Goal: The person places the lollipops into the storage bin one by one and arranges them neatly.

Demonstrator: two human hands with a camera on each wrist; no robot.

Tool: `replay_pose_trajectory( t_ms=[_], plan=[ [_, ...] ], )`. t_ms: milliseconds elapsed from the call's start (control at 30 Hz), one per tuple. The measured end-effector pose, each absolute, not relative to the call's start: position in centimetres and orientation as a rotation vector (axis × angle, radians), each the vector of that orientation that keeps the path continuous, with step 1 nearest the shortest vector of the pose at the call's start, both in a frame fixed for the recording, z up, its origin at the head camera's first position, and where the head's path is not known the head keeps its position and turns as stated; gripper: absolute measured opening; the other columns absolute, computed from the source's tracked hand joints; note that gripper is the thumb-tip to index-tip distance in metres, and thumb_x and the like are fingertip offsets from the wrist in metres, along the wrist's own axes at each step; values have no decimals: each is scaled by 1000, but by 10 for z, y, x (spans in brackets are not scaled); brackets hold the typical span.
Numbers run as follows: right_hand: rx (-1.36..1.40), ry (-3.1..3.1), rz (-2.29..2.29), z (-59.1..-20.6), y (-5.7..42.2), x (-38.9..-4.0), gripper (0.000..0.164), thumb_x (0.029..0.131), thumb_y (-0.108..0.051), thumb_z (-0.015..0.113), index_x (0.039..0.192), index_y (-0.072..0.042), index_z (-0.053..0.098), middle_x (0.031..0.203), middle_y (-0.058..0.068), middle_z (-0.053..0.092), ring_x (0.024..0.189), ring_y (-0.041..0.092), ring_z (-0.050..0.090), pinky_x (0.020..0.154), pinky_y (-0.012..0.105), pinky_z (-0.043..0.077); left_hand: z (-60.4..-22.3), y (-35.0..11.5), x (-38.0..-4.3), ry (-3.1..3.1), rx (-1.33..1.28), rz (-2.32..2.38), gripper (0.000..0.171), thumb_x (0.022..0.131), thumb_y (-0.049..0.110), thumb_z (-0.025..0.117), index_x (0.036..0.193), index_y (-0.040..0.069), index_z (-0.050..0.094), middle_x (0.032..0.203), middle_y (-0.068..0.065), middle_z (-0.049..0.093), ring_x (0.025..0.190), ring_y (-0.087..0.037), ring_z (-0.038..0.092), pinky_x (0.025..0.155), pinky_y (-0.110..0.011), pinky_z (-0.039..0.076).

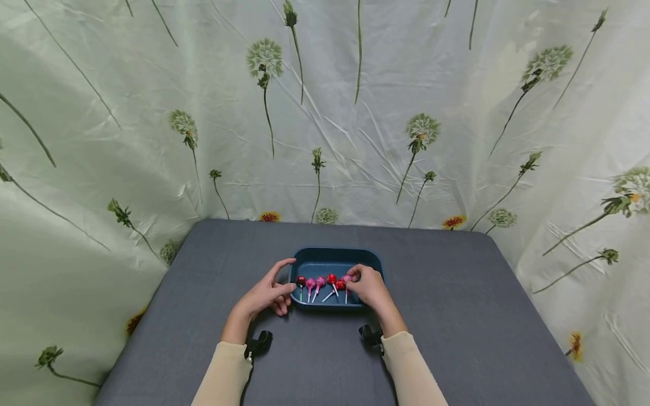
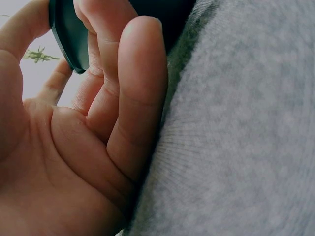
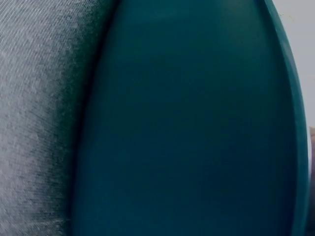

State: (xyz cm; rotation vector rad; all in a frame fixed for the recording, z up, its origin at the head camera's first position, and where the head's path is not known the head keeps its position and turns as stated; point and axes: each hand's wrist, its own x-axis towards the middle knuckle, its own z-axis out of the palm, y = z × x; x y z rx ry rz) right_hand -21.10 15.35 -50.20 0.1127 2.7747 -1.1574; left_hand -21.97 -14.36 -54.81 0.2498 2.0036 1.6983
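A dark blue tray [image 1: 325, 255] with rounded corners holds a row of several lollipops, their white sticks pointing towards me. At the left end is a dark red lollipop [image 1: 301, 280], then two pink lollipops [image 1: 320, 281]. Two red lollipops [image 1: 332, 278] lie with crossing sticks near the right. My left hand [image 1: 261, 296] grips the tray's left end, thumb over the rim and index finger at the far corner. My right hand [image 1: 369, 286] reaches over the right side and pinches a pink lollipop [image 1: 347, 278] by its head. Only the tray's outer wall [image 3: 192, 123] fills the right wrist view.
The tray stands on a table with a grey cloth [image 1: 437, 316]. Behind it hangs a pale curtain [image 1: 335, 113] printed with dandelions. Black wrist cameras [image 1: 261, 342] sit on both wrists, below the cream sleeves' cuffs.
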Motion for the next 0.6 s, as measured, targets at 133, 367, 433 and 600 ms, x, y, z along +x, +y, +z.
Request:
replay_pose_trajectory(
  t_ms=[133, 367, 433, 600],
  plan=[
    [111, 2801, -1077, -503, 152, -210, 15, 95, -10, 78, 108, -4, 73, 94, 8, 67, 81, 19, 57, 71, 31, 48, -548, -144, -219, 2001, 250, 1701, 76, 104, 30, 69, 164, 39, 23, 74, -4, 70, 55, -15, 66, 56, -32, 60],
    [105, 2838, -1035, -502, 151, -208, 14, 95, -10, 78, 107, -4, 73, 94, 8, 67, 81, 20, 58, 73, 34, 52, -546, -143, -219, 2005, 244, 1703, 74, 105, 29, 68, 164, 40, 24, 74, -5, 70, 55, -16, 66, 57, -33, 60],
    [104, 2841, -1029, -501, 151, -208, 15, 95, -10, 78, 108, -4, 73, 95, 9, 68, 81, 20, 59, 75, 35, 53, -545, -143, -219, 2003, 245, 1703, 75, 105, 30, 68, 164, 40, 24, 74, -5, 70, 55, -16, 66, 57, -33, 60],
    [120, 2827, -1018, -501, 151, -208, 17, 97, -10, 77, 112, -5, 74, 101, 10, 71, 84, 21, 61, 81, 39, 57, -545, -143, -220, 1999, 237, 1697, 75, 104, 33, 69, 164, 41, 23, 75, -4, 70, 55, -16, 67, 58, -33, 60]
  ],
)
